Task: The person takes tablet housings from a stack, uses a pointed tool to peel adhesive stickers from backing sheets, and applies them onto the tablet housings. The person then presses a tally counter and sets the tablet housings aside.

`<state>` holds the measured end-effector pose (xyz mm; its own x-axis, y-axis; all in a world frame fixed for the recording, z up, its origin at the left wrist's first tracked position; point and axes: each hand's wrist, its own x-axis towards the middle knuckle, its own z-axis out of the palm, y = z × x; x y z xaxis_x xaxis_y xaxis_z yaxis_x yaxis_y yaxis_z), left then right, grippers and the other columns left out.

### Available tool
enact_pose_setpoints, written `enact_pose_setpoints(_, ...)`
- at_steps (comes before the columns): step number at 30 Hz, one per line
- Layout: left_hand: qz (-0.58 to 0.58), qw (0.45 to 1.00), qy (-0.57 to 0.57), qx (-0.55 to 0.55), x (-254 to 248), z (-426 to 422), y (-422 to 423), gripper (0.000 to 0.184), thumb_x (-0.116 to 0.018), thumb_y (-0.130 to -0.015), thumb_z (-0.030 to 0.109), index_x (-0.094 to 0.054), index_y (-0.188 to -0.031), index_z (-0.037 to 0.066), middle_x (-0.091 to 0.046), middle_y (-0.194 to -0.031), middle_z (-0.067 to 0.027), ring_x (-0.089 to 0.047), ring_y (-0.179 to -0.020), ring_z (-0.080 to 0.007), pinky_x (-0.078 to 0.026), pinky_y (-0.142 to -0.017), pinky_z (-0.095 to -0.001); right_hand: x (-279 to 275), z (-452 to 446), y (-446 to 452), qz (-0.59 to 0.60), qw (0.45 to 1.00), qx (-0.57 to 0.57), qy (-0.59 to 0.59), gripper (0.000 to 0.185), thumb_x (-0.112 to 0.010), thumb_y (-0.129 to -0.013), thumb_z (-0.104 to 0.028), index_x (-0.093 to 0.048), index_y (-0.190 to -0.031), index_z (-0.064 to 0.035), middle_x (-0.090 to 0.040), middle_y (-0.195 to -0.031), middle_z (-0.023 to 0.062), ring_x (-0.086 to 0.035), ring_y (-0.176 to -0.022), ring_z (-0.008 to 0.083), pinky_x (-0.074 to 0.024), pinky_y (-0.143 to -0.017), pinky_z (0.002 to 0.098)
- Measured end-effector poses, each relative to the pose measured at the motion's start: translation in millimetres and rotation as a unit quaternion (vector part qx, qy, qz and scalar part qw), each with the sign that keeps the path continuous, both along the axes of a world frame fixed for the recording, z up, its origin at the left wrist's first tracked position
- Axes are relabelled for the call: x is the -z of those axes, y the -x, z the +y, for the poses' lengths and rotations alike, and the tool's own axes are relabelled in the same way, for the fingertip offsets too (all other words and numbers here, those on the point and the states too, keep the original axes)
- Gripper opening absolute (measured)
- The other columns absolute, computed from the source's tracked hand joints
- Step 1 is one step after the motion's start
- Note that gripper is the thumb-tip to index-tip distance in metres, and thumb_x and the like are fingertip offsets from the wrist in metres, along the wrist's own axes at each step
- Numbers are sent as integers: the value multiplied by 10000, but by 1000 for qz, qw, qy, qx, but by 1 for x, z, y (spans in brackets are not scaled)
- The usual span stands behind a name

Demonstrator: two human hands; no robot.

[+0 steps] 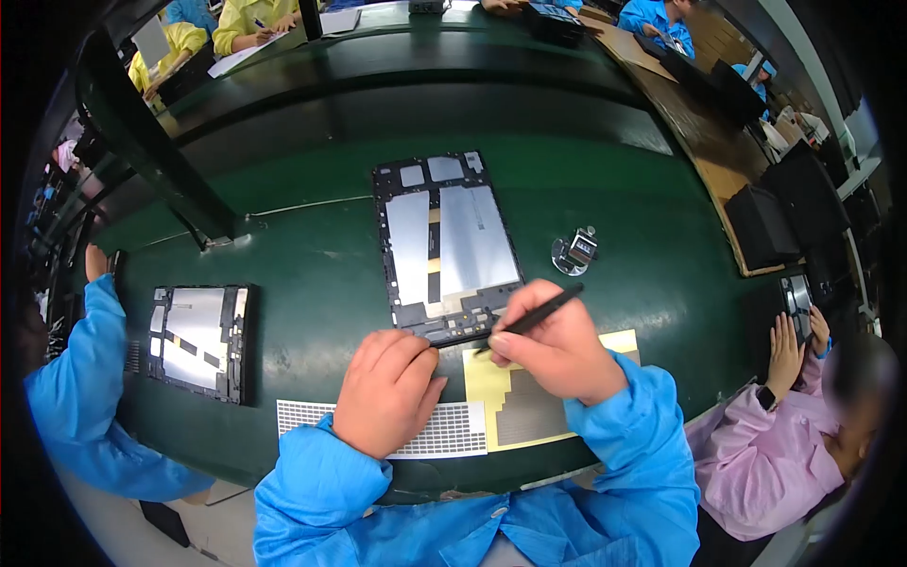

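Observation:
A black-framed panel with silver plates (pixel 472 236) lies on the green table in front of me. My left hand (pixel 389 392) rests at the panel's near left corner, its fingers curled together; whatever they may hold is hidden. In my right hand (pixel 557 345) is a black pen-like tool (pixel 543 309), its tip by the panel's near edge. Under my left hand and to its right lies a white sheet of small dark labels (pixel 444 433). A yellow sheet with a grey-brown area (pixel 487 378) extends beneath my right hand.
A small metal counter (pixel 578 251) stands right of the panel. Another panel (pixel 198 340) lies at the left, near a co-worker's blue sleeve (pixel 90 350). At the right, a co-worker in pink (pixel 770 454) handles a device. A dark post (pixel 156 142) rises at the back left.

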<state>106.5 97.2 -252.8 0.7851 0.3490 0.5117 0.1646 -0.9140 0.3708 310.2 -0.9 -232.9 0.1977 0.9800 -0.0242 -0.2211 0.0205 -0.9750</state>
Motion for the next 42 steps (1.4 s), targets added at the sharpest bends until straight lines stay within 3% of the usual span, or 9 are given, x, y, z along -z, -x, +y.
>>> enact_pose_setpoints(4, 30, 998, 54, -11, 4, -4, 1, 347, -772, -645, 42, -622, -952, -20, -582, -1047, -158, -571, -1008, -388, -497, -853, -460, 13, 36, -2, -74, 996, -36, 16, 204, -680, -844, 9, -522, -971, -17, -578, -830, 30, -580, -758, 82, -493, -653, 237)
enact_pose_setpoints(5, 37, 998, 55, -10, 4, -3, 1, 351, -777, -649, 53, -626, -959, -10, -576, -1067, -157, -563, -1040, -391, -498, -876, -461, 13, 38, -5, -102, 993, -47, 28, 176, -646, -871, 30, -503, -970, 7, -616, -826, 81, -632, -755, 126, -535, -666, 263)
enact_pose_setpoints(20, 42, 997, 61, -8, 0, -2, -1, 308, -775, -654, 55, -631, -920, 0, -563, -1058, -158, -564, -1010, -389, -500, -855, -463, 12, 40, -11, -95, 991, -82, 54, 178, -664, -866, 15, -521, -972, 11, -602, -843, 72, -601, -750, 107, -514, -665, 249)
enact_pose_setpoints(26, 37, 998, 55, -10, 0, -3, -3, 392, -784, -647, 64, -606, -990, -3, -559, -1047, -164, -556, -992, -385, -488, -854, -456, 11, 37, -10, -173, 981, -89, 18, 173, -669, -851, 5, -535, -957, -25, -571, -847, 24, -547, -775, 73, -475, -671, 248)
enact_pose_setpoints(29, 26, 998, 46, -23, 4, -5, -3, 441, -791, -646, 75, -585, -1029, 0, -557, -1040, -167, -546, -998, -389, -472, -871, -460, 17, 34, -10, -108, 992, -63, -12, 183, -671, -849, 12, -531, -962, -25, -572, -874, 29, -555, -801, 75, -481, -685, 250)
enact_pose_setpoints(33, 44, 997, 53, -38, 5, -7, -5, 539, -803, -651, 92, -582, -1135, 7, -537, -1068, -164, -511, -1033, -388, -451, -896, -456, -3, 3, -11, 20, 999, 17, 40, 208, -675, -843, 33, -519, -966, -29, -590, -873, 38, -592, -791, 90, -503, -687, 242)
enact_pose_setpoints(38, 96, 992, 35, -76, 9, -12, -11, 632, -819, -664, 148, -579, -1240, 45, -492, -1143, -160, -476, -1065, -383, -439, -911, -447, 19, -39, -10, 12, 990, -32, 138, 203, -682, -846, 9, -522, -966, -29, -593, -856, 39, -591, -773, 89, -504, -678, 241)
enact_pose_setpoints(42, 108, 990, 31, -85, 7, -14, -13, 614, -822, -664, 169, -591, -1222, 53, -487, -1155, -165, -473, -1078, -386, -440, -917, -451, 29, -41, -12, -46, 984, -68, 161, 196, -694, -848, -41, -531, -956, -42, -574, -843, 17, -552, -773, 84, -472, -665, 247)
